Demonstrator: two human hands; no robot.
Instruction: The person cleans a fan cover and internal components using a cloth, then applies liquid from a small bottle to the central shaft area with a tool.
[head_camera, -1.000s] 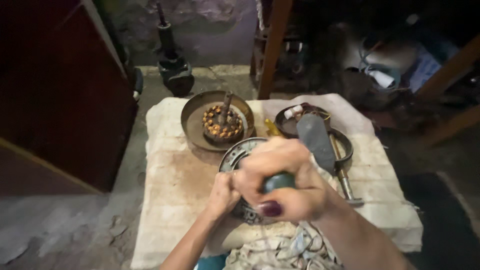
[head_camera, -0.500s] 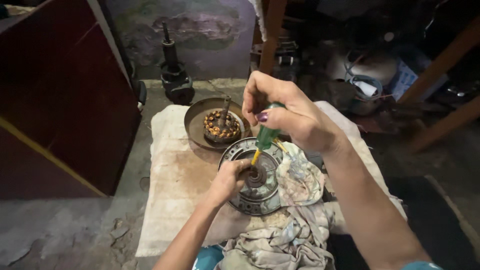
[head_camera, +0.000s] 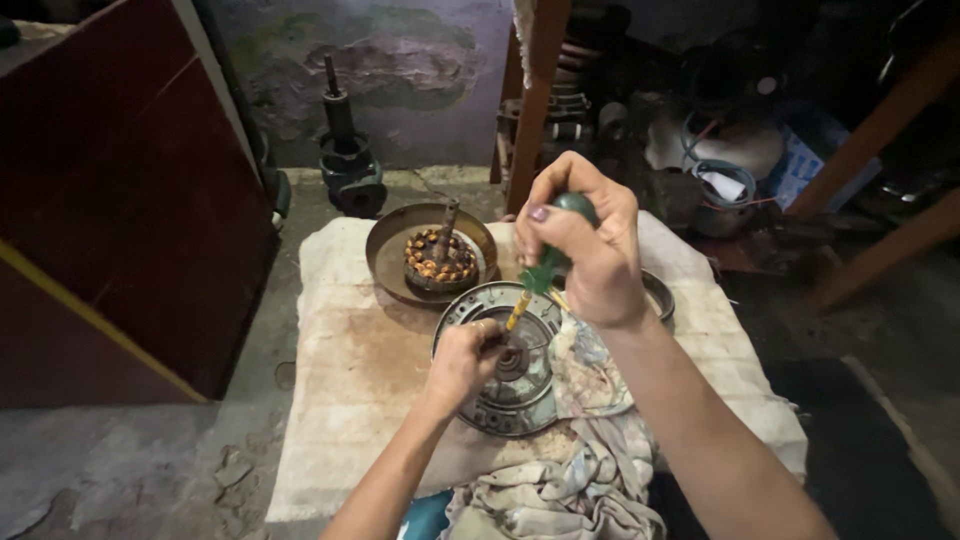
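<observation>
Item, nearest: heap of crumpled rags (head_camera: 560, 490), pale and stained, at the close edge of the work surface, spilling rightward beside the right forearm. Item: left hand (head_camera: 462, 360), curled closed with fingertips pinched at the upper left part of a round grey metal housing (head_camera: 505, 375); what the fingers pinch is too small to tell. The housing lies flat on a stained cloth-covered block (head_camera: 340, 370), its right edge partly under the rags. Item: right hand (head_camera: 585, 245), raised above the housing, fist wrapped fully around the green handle of a screwdriver (head_camera: 535, 280); the yellow shaft slants down and left, its tip meeting the housing just beside the left fingers. Item, behind: shallow rusty bowl-shaped cover (head_camera: 390, 255) holding a copper-wound motor core (head_camera: 440, 258) with an upright shaft. Item, farthest: dark metal shaft assembly (head_camera: 345, 160) standing on the floor by the wall.
</observation>
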